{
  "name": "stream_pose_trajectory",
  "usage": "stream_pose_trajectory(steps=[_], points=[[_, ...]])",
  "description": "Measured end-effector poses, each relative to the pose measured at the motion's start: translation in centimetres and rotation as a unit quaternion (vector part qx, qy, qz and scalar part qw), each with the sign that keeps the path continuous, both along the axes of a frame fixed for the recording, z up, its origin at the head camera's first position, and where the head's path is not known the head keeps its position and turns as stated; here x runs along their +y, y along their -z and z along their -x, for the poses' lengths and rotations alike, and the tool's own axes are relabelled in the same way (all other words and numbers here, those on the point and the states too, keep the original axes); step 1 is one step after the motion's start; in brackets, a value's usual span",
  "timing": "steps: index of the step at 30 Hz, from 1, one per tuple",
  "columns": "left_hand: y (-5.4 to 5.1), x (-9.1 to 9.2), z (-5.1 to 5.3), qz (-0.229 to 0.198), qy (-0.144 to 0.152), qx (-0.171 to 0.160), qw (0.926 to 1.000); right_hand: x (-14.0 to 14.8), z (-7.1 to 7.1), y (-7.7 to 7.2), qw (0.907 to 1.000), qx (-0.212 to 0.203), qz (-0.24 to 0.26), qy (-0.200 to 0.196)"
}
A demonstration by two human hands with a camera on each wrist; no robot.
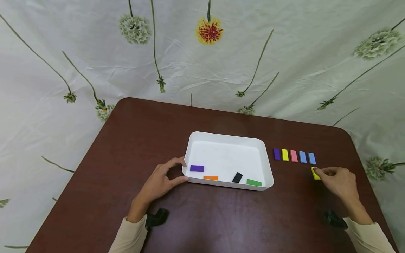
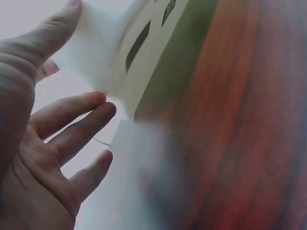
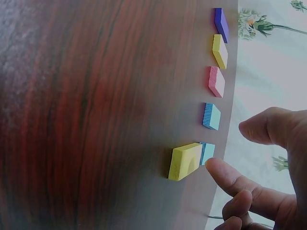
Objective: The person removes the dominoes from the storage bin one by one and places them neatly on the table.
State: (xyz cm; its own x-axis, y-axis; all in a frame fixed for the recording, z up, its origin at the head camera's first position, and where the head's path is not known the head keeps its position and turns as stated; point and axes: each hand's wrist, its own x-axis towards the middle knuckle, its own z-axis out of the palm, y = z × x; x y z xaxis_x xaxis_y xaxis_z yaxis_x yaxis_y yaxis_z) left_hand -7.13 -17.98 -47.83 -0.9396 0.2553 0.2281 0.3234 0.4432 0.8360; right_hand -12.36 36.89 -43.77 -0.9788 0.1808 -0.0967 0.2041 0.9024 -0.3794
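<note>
A white tray stands on the table, with a purple block, an orange block, a black block and a green block inside. My left hand holds the tray's near left corner between thumb and index finger; its other fingers are extended. At the right, my right hand is at a yellow block lying on the table. The index fingertip is close beside this block, the thumb apart from it; whether they touch I cannot tell.
Right of the tray runs a row of blocks: purple, yellow, pink and two blue ones. The dark brown table ends at a floral cloth behind it.
</note>
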Motion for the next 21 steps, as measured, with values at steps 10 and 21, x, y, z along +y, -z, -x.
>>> stream_pose_trajectory(steps=[10, 21], points=[[-1.1, -0.2, 0.5, 0.015, -0.006, 0.019, 0.9997, 0.0, -0.3, 0.1, 1.0000, 0.002, 0.000, -0.008], [-2.2, -0.2, 0.9, 0.021, -0.011, 0.009, 0.9997, 0.3, -0.2, 0.2, 0.9999, -0.002, -0.005, -0.009]])
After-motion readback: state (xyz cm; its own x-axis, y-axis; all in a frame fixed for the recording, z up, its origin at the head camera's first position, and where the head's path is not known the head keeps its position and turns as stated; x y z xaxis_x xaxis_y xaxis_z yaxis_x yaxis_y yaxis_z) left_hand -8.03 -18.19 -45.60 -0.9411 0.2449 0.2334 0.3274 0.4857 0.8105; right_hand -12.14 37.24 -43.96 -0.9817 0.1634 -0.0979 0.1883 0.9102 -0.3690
